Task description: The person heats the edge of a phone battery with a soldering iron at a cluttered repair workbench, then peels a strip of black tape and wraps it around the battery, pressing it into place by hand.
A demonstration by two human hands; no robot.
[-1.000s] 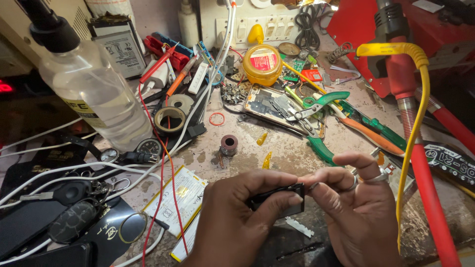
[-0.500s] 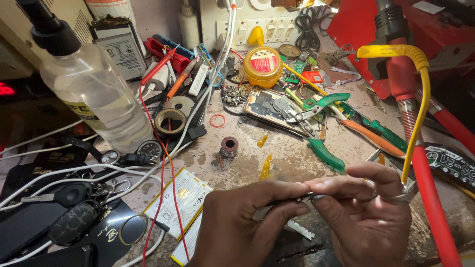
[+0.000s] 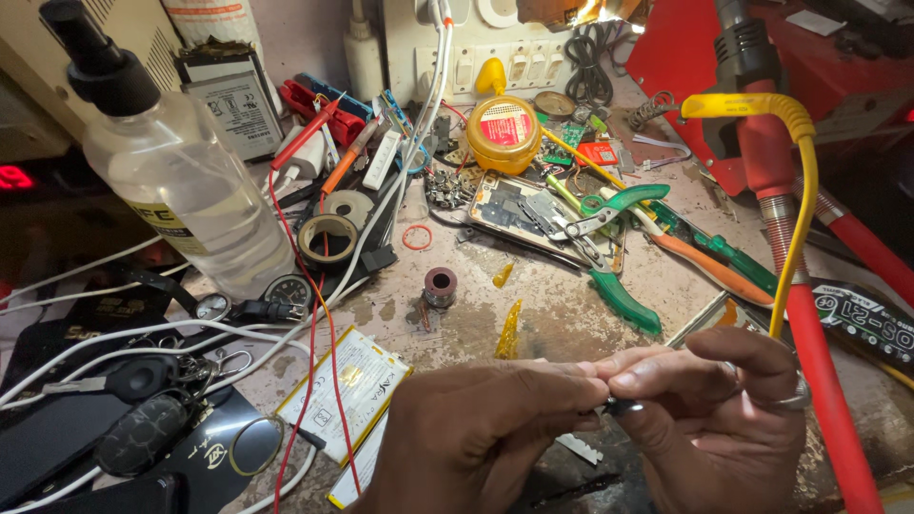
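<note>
My left hand [image 3: 481, 433] and my right hand [image 3: 724, 409] meet low in the view, fingertips pinched together on a small dark part [image 3: 617, 407]. Most of that part is hidden by the fingers. My right hand wears a ring. Just beyond the hands on the worn bench lie yellow plastic scraps [image 3: 509, 328] and a small solder spool [image 3: 440, 286].
A clear spray bottle [image 3: 186, 181] stands at left. Green-handled pliers [image 3: 609, 247], an opened phone board [image 3: 514, 209], a yellow tin [image 3: 503, 133], tape rolls [image 3: 327, 236], a flat battery [image 3: 347, 385], keys [image 3: 143, 400], red and white wires, and a red hose with yellow cable [image 3: 795, 190] crowd the bench.
My hands have dropped lower and closed in tighter; the dark part that showed between them a second ago is now nearly covered by the fingertips.
</note>
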